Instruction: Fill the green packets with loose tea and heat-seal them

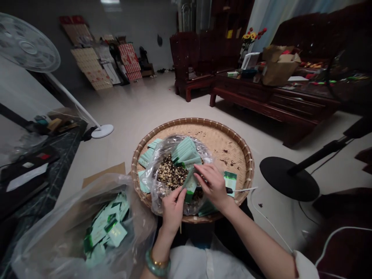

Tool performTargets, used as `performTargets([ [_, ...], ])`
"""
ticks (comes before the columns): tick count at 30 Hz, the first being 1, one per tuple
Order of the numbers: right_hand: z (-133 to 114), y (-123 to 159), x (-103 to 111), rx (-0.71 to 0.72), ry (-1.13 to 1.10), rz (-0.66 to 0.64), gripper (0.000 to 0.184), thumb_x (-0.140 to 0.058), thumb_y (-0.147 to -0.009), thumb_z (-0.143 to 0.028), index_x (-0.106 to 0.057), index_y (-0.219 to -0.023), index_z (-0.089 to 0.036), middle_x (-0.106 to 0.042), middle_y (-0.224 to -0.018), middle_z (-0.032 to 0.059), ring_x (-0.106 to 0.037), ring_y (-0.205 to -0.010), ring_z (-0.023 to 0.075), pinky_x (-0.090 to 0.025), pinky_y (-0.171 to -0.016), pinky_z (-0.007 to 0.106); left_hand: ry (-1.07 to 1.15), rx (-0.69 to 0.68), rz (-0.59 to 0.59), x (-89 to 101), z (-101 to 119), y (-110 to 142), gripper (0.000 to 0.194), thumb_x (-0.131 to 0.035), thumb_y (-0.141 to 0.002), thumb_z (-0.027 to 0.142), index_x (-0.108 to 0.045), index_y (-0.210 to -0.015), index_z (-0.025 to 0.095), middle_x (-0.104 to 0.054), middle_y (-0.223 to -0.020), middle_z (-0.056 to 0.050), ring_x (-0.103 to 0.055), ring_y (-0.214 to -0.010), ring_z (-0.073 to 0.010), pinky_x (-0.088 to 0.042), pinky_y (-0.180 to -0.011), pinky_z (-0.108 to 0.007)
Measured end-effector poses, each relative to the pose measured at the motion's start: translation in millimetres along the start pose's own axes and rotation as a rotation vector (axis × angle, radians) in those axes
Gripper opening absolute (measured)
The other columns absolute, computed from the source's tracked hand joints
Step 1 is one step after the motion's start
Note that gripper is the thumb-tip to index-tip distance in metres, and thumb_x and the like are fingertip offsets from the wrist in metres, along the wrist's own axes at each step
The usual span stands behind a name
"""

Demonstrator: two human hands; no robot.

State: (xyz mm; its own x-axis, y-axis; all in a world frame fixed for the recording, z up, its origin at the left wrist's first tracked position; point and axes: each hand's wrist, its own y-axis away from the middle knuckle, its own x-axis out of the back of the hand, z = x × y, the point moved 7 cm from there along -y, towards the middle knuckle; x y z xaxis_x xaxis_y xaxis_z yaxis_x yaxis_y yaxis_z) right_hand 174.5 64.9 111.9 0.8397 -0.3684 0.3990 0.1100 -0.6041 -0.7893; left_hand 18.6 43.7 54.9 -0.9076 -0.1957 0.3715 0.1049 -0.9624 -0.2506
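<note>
**A:** What's actually in the hands here? Looks like a slim pale-green-and-white sachet (pixel 191 188) standing tilted between them, right over the middle of the tray.

**B:** Yep. The left hand (pixel 173 211), the one with the green jade bangle (pixel 157 264), seems to have it pinched low down, nearly closed. The right hand (pixel 212 185) is half open with its fingertips (pixel 198 167) up near the sachet's top edge, but I can't tell if that's a real grip or just a touch.

**A:** And what's around it?

**B:** A clear plastic bag (pixel 151 182) slumps inside a round woven bamboo tray (pixel 192 121). It's holding dark-and-tan dried flakes (pixel 171 174), with a fanned stack of pale-green sachets (pixel 183 151) toward the far rim. A big clear plastic sack (pixel 43 248) off the tray's near-left edge holds a loose heap of green-and-white sachets (pixel 106 228).

**A:** How would that sachet handle?

**B:** I'd guess very light, thin and a bit floppy, maybe slick too, and easy to crease. I'd hold it by its flat side edges, not squeeze the middle. Those flakes look dry and crumbly, and the bag film looks soft and slippery, so I'd grab that by its rim.
</note>
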Motion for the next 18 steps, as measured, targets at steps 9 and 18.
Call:
performTargets([
  [9,21,6,-5,-0.352,-0.156,-0.073,0.011,-0.062,-0.081,-0.026,-0.066,-0.089,-0.02,-0.066,-0.085,0.0056,-0.059,-0.079,0.0181,-0.051,-0.068,0.031,0.02,0.028,-0.047,-2.6,-1,5,0.026,-0.054,-0.084,0.03,-0.072,-0.098,0.016,-0.074,-0.087,-0.006,-0.068,-0.076,-0.0191,-0.054,-0.073,-0.029],
  [18,28,-1,-4,-0.262,-0.053,-0.276,0.007,-0.061,-0.082,-0.023,-0.064,-0.077,-0.019,-0.061,-0.073,0.0038,-0.054,-0.074,0.0183,-0.044,-0.067,0.031,-0.177,-0.204,-0.046,6.1,1,4,0.022,-0.054,-0.084,0.023,-0.072,-0.095,0.019,-0.074,-0.088,-0.007,-0.069,-0.078,-0.0191,-0.054,-0.072,-0.029],
])
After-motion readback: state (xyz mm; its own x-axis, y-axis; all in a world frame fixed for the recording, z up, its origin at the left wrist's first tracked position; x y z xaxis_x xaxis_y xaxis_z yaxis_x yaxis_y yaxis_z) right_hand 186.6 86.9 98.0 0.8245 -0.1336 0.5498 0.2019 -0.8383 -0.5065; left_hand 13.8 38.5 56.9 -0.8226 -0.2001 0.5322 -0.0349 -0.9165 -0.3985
